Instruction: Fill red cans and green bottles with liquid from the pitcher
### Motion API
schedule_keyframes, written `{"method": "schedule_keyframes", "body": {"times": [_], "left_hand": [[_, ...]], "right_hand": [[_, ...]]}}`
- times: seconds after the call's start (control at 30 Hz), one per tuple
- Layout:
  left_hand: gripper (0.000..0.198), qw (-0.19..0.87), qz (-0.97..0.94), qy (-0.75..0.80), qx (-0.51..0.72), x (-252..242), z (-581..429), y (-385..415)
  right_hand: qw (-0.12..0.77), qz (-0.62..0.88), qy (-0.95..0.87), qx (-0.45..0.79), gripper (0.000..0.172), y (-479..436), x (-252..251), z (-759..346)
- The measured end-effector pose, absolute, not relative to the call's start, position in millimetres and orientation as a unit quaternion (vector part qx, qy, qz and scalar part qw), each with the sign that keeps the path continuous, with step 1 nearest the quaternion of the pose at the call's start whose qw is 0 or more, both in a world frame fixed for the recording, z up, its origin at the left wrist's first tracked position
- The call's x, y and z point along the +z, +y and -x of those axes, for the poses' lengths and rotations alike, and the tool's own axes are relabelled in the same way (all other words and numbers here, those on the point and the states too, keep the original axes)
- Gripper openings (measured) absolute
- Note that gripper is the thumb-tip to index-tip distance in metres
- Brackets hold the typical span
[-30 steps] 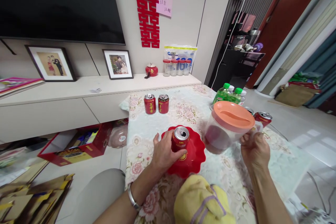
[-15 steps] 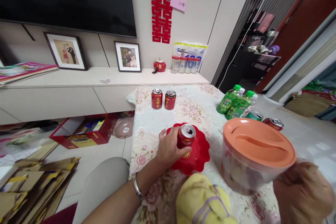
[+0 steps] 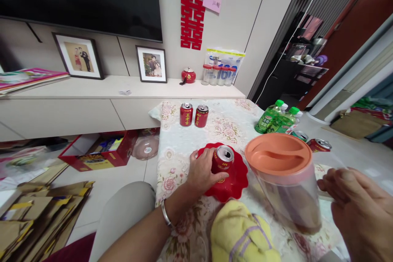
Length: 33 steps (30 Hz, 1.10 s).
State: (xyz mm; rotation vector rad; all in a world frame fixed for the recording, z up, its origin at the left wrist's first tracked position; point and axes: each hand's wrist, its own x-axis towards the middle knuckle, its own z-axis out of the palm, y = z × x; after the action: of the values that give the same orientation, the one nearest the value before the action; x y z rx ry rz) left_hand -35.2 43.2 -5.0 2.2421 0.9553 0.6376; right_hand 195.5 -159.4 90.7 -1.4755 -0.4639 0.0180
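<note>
Can [image 3: 223, 159] stands upright on the plate [image 3: 241, 182], top up, with the left hand [image 3: 202, 172] wrapped round its left side. Right hand [image 3: 359, 208] grips the jug [image 3: 285, 184] by its handle; jug sits left of it, leaning, lid uppermost.

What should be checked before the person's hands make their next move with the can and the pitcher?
1. Grip of the left hand on the opened red can: ok.
2. Can resting on the red plate: ok.
3. Hold of the right hand on the clear pitcher: ok, off the table.
4. The orange lid seated on the pitcher: ok.
5. Lid's pouring opening turned open: cannot tell.
6. The yellow cloth apart from the can: ok.
</note>
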Motion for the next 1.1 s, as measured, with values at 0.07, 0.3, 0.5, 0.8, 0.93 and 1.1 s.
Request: {"method": "schedule_keyframes", "body": {"times": [0.07, 0.3, 0.5, 0.8, 0.93, 1.1], "left_hand": [[0.069, 0.301, -0.85, 0.362, 0.238, -4.4, 35.0, 42.5], [0.074, 0.295, -0.854, 0.37, 0.218, -1.8, 34.6, 41.1], [0.07, 0.291, -0.856, 0.365, 0.225, -3.3, 34.4, 41.9], [0.068, 0.271, -0.862, 0.358, 0.237, -9.5, 33.6, 41.6], [0.066, 0.259, -0.865, 0.36, 0.234, -11.5, 34.3, 40.3], [0.071, 0.249, -0.87, 0.356, 0.232, -11.6, 33.5, 39.9]], "right_hand": [[0.714, 0.674, -0.185, 0.037, 0.051, -154.4, 101.5, -190.0], [0.639, 0.73, -0.238, 0.044, 0.048, -150.2, 110.7, -192.4], [0.54, 0.778, -0.321, 0.013, 0.046, -149.2, 111.5, -198.4], [0.47, 0.796, -0.381, -0.005, 0.046, -144.6, 114.5, -202.1], [0.478, 0.794, -0.375, 0.008, 0.046, -142.9, 112.5, -207.3], [0.464, 0.792, -0.397, 0.008, 0.048, -139.7, 114.9, -212.7]]}}
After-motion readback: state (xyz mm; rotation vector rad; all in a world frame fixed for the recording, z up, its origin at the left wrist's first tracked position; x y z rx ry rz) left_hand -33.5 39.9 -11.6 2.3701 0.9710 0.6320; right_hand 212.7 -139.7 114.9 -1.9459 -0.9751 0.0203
